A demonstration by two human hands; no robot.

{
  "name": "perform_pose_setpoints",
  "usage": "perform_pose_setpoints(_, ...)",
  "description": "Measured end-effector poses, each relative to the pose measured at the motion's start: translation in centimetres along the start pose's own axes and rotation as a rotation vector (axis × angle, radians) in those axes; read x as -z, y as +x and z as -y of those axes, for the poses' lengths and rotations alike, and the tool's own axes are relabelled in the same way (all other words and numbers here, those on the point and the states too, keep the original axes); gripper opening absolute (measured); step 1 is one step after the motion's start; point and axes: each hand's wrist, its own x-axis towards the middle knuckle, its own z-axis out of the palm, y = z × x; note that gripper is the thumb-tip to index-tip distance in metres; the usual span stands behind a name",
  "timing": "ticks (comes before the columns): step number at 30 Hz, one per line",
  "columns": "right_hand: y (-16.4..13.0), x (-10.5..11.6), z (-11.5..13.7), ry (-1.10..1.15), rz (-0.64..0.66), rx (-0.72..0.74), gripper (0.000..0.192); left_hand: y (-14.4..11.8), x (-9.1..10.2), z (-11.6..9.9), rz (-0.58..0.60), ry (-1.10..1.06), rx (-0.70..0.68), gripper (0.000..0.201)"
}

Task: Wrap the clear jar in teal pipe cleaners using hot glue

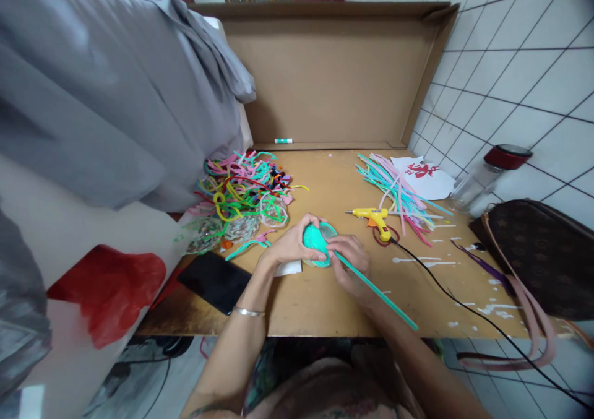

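Both sets of fingers are closed around the teal coil [317, 241]: the left hand [292, 246] cups it, the right hand [350, 261] pinches its loose teal pipe cleaner [378, 292]. It sits mid-table [325, 307], near the yellow glue gun [374, 216], with a tangled pipe cleaner pile [241, 187] further left.

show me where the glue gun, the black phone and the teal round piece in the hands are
glue gun [375, 215]: head view, yellow body.
black phone [214, 281]: head view, screen middle.
teal round piece [317, 242]: head view, its top face.
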Motion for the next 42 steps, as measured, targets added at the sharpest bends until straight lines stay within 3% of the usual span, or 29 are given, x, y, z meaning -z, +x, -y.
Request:
perform_pose_setpoints(23,-0.74,-0.33,-0.64,-0.020,-0.030,0.070,0.023,-0.01,0.09,0.08,0.009,0.026,-0.024,0.055)
perform_pose_setpoints(42,-0.61,-0.22,-0.52,-0.033,-0.009,0.045,0.023,-0.21,0.25,-0.46,0.018,0.064,-0.017,0.046)
